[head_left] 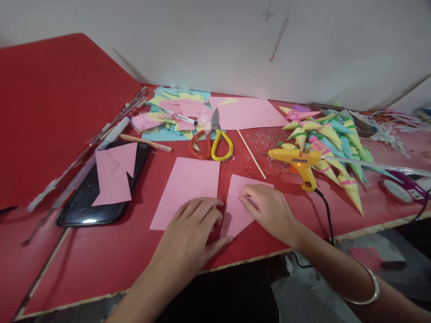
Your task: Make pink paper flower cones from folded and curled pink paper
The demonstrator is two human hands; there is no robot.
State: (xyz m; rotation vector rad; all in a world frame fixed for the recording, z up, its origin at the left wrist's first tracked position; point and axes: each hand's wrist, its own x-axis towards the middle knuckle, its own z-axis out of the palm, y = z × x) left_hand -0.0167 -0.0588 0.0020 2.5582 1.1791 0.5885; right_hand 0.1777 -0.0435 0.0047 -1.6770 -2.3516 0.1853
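On pink sheets (191,181) (234,206), both hands (195,229) (271,208)

Red table (111,255) bears scissors (215,127). Clocked from these: blue sheet (163,136), ten o'clock; paper cones (332,132) and glue gun (296,156), three; pink sheets (186,184), five and seven; black tray (85,202), eight.

Yellow glue gun (296,157) beside paper cones (329,132), thin stick (251,153) and scissors (215,121) to its left

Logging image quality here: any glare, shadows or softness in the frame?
Head view: bright glare on the shiny black object, along its near edge; head view: soft shadow beside the left hand; head view: pale strips at far right look blurry.
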